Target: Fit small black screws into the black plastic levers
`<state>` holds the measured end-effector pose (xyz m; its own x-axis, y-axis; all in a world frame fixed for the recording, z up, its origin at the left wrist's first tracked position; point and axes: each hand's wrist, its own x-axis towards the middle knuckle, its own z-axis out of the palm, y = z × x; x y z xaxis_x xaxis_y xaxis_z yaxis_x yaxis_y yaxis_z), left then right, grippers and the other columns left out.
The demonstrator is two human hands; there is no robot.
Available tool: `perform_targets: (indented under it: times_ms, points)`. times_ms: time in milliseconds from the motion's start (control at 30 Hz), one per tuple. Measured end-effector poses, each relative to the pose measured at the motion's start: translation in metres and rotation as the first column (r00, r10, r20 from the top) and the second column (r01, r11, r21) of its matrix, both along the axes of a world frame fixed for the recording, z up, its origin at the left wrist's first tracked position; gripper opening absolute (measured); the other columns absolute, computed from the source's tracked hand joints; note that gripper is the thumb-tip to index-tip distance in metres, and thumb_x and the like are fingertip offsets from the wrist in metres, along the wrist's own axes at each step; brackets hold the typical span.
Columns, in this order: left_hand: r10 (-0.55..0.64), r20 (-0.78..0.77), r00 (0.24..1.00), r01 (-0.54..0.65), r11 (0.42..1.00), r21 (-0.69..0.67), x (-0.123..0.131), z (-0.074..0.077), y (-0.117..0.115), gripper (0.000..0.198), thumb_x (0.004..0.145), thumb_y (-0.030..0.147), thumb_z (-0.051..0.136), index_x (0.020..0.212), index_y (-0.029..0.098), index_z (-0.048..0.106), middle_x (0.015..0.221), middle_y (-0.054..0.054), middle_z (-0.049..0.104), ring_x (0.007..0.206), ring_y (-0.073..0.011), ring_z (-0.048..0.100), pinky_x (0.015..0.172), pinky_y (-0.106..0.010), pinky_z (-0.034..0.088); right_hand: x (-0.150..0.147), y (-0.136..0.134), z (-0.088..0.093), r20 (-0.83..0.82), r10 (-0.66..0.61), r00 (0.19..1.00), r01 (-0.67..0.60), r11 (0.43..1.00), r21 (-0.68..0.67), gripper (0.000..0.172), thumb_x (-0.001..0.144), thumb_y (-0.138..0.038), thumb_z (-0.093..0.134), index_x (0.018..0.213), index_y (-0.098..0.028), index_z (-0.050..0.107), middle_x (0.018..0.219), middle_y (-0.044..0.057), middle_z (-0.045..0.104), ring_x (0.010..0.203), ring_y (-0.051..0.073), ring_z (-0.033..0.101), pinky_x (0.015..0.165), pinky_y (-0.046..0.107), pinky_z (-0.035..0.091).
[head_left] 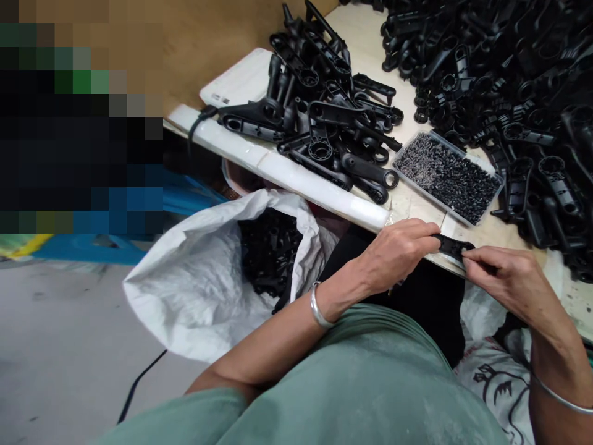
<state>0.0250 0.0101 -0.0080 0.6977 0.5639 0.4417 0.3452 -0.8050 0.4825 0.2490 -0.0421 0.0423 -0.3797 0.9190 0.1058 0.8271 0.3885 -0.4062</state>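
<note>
Near the table's front edge, my left hand (403, 250) is closed on one end of a black plastic crank-shaped part (451, 245). At the part's other end, my right hand (507, 272) is closed in a pinch, with thumb and forefinger at its tip. Whether a small piece sits between those right fingertips is hidden. Just beyond my hands lies a clear plastic box (490, 207) full of tiny dark and greyish pieces, too small to name. Similar black crank-shaped parts (338, 114) are heaped to the left of the box.
A much larger pile of black plastic parts (523, 93) covers the table's right side. White padding (296, 170) runs along the front edge. Below it on the left, a white woven sack (185, 284) stands open with black parts inside. A blue plastic stool or frame (115, 250) is behind the sack.
</note>
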Motion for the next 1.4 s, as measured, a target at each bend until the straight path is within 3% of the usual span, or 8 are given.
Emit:
perform_targets:
  times_ms: [267,533,700,833,967,1067,1200,1400]
  points:
    - [-0.001,0.013,1.000,0.001,1.000,0.004,0.001,-0.003,0.000,0.026,0.102,0.011,0.044,0.091,0.013,0.068,0.107,-0.008,0.071,0.094,-0.0158,0.064,0.087,-0.027,0.053,0.007,0.003,0.005,0.060,0.078,0.995,-0.074,0.996,-0.058,0.024,0.092,-0.017,0.052,0.079,-0.019,0.073,0.077,0.005,0.076,0.063,0.017,0.070,0.057,0.025,0.049]
    - [-0.011,0.007,1.000,0.010,0.999,0.048,0.003,-0.001,0.002,0.024,0.100,0.007,0.045,0.094,0.011,0.068,0.114,-0.012,0.071,0.103,-0.0181,0.066,0.092,-0.030,0.056,0.007,-0.007,-0.003,-0.041,-0.067,0.997,0.062,0.992,-0.114,0.024,0.096,-0.029,0.054,0.094,-0.020,0.076,0.089,0.006,0.079,0.073,0.020,0.074,0.067,0.027,0.058]
    - [0.041,-0.020,0.999,-0.038,0.993,0.112,0.002,0.003,-0.002,0.017,0.097,0.009,0.051,0.095,0.010,0.067,0.123,-0.015,0.069,0.117,-0.0208,0.065,0.102,-0.033,0.054,0.011,-0.009,0.000,-0.021,-0.083,0.996,0.079,0.987,-0.136,0.025,0.096,-0.033,0.055,0.097,-0.022,0.078,0.094,0.006,0.079,0.077,0.022,0.076,0.069,0.030,0.059]
    - [0.063,-0.027,0.998,-0.058,0.984,0.168,-0.005,0.015,-0.002,0.018,0.098,0.008,0.049,0.096,0.011,0.067,0.123,-0.014,0.068,0.117,-0.0203,0.063,0.100,-0.033,0.054,0.021,0.004,0.009,-0.046,-0.157,0.987,0.157,0.988,-0.004,0.025,0.095,-0.039,0.059,0.096,-0.023,0.078,0.092,0.005,0.079,0.074,0.022,0.075,0.071,0.032,0.060]
    - [0.134,-0.141,0.981,-0.105,0.975,0.195,-0.016,0.038,0.017,0.025,0.100,0.009,0.044,0.092,0.013,0.067,0.096,-0.008,0.071,0.091,-0.0183,0.062,0.082,-0.031,0.051,0.015,0.038,0.013,0.041,-0.194,0.980,0.185,0.968,0.172,0.024,0.095,-0.034,0.058,0.103,-0.021,0.076,0.098,0.006,0.078,0.078,0.022,0.073,0.076,0.034,0.057]
    - [0.242,-0.225,0.944,-0.193,0.956,0.219,-0.018,0.051,0.040,0.025,0.099,0.010,0.046,0.086,0.015,0.067,0.090,-0.007,0.069,0.089,-0.0196,0.058,0.079,-0.032,0.046,0.000,0.065,0.009,0.252,-0.219,0.943,0.180,0.969,0.171,0.025,0.093,-0.030,0.059,0.111,-0.022,0.075,0.105,0.007,0.077,0.087,0.026,0.073,0.073,0.037,0.054]
    - [0.281,-0.287,0.916,-0.228,0.952,0.205,-0.004,0.051,0.069,0.032,0.098,0.006,0.042,0.082,0.016,0.068,0.079,-0.005,0.064,0.083,-0.0194,0.054,0.071,-0.032,0.040,-0.014,0.086,0.001,0.463,-0.287,0.839,0.238,0.958,0.162,0.025,0.092,-0.032,0.061,0.112,-0.025,0.075,0.105,0.006,0.076,0.083,0.026,0.072,0.060,0.033,0.045]
    - [0.162,-0.375,0.913,-0.112,0.982,0.153,0.030,0.048,0.089,0.028,0.096,0.005,0.045,0.086,0.015,0.069,0.080,-0.006,0.066,0.092,-0.0208,0.059,0.078,-0.032,0.043,-0.014,0.088,-0.002,0.446,-0.283,0.849,0.231,0.958,0.168,0.020,0.092,-0.028,0.055,0.094,-0.026,0.075,0.092,0.005,0.076,0.072,0.021,0.068,0.053,0.030,0.034]
